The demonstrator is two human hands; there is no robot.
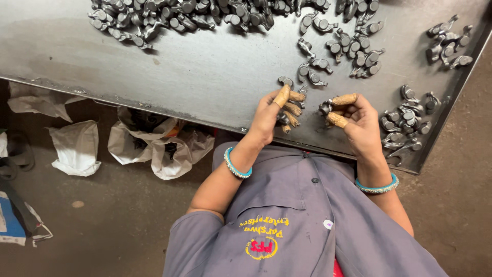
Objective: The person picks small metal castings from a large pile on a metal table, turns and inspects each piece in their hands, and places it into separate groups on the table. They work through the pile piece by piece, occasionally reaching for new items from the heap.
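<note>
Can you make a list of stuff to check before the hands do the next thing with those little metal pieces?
1. Right hand has a firm hold on the small metal part: ok, pinched between thumb and finger.
2. Left hand holds a part securely: cannot tell, its fingers hide what is under them.
3. Finger covers in place on the fingertips: ok on those that show.
4. Bare space on the metal table to set a part down: ok.
5. Sorted group by the table edge safe from falling: not ok, some lie very near the rim.
</note>
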